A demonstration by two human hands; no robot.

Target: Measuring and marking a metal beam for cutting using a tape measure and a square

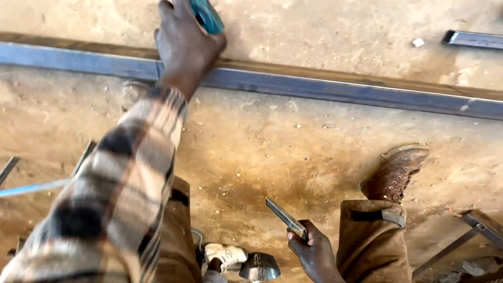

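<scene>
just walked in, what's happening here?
A person is crouched over a dusty concrete floor. The left hand reaches out to a long steel bar lying across the floor and holds a teal object against it; what that object is cannot be told. The right hand holds a short flat metal piece near the knee. A brown boot is planted just short of the bar.

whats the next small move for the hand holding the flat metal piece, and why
Probably bring the flat metal piece in the right hand forward to the long steel tube. The left hand already rests on that tube, gripping a teal tool, while the piece is held well short of it.
</scene>
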